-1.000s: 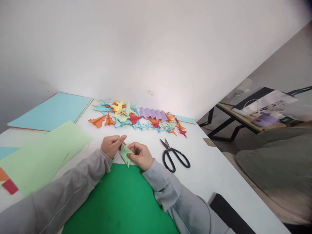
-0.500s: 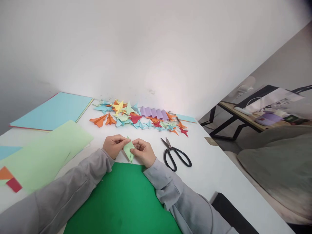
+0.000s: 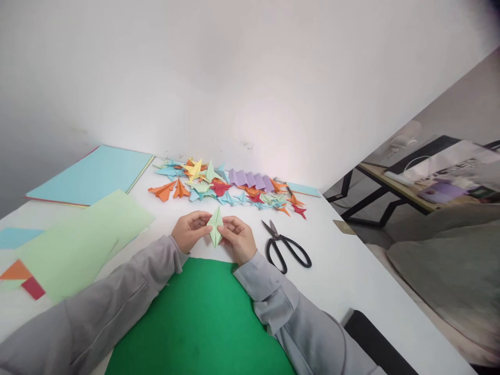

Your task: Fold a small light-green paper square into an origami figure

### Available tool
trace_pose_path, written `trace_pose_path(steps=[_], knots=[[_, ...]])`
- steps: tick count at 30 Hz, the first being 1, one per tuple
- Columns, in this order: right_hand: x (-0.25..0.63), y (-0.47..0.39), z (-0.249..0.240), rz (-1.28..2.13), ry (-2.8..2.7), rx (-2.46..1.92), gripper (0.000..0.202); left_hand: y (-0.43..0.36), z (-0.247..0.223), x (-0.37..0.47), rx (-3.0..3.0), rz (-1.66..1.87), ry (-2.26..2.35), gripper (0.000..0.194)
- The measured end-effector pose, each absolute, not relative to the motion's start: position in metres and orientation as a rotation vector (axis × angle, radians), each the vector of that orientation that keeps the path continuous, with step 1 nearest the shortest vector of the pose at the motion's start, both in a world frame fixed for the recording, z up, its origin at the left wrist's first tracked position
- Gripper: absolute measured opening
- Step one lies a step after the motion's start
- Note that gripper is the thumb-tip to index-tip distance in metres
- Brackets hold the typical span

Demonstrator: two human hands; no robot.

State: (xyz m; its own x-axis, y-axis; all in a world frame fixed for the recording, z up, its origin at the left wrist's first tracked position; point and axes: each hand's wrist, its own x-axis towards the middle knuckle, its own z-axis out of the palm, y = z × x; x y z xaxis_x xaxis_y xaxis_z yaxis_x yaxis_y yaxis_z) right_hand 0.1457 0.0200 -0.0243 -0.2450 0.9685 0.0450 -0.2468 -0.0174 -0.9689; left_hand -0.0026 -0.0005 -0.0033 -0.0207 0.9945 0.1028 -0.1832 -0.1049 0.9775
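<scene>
A small light green folded paper, shaped like a long diamond with a crease down its middle, is held upright between both hands. My left hand pinches its left side, thumb on the front face and fingers behind. On the opposite side, my right hand grips it the same way. Both hands are just beyond the far edge of a green sheet. Black-handled scissors lie partly spread to the right of my right hand.
Behind the hands lies a row of folded paper pieces in several colours, with a purple pleated strip. Light green sheets, a blue stack and small orange and red scraps are leftward. A black object sits front right.
My left thumb has come down from the paper's top to its middle, beside my right thumb. The folded paper now stands slightly higher in my hands. The view has shifted a little.
</scene>
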Motion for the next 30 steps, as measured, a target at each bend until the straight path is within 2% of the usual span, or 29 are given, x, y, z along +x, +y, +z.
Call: trace_pose_path(steps=[7, 13, 18, 24, 30], knots=[[0.1458, 0.0195, -0.0209, 1.529, -1.198, -0.819, 0.028, 0.0014, -0.0027, -0.0022, 1.157, 1.302, 0.985, 0.030], [0.1432, 0.0153, -0.0186, 1.547, -1.310, -0.824, 0.044, 0.0003, -0.0010, -0.0007, 1.093, 1.365, 1.030, 0.027], [0.1432, 0.0147, -0.0215, 1.561, -1.387, -0.799, 0.048, -0.0031, 0.0006, 0.0013, 1.156, 1.304, 1.020, 0.026], [0.1431, 0.0143, -0.0192, 1.611, -1.381, -0.806, 0.049, -0.0033, 0.0047, 0.0003, 1.115, 1.282, 1.052, 0.026], [0.1436, 0.0127, -0.0162, 1.639, -1.417, -0.804, 0.041, -0.0015, 0.0028, -0.0023, 1.126, 1.234, 1.029, 0.028]])
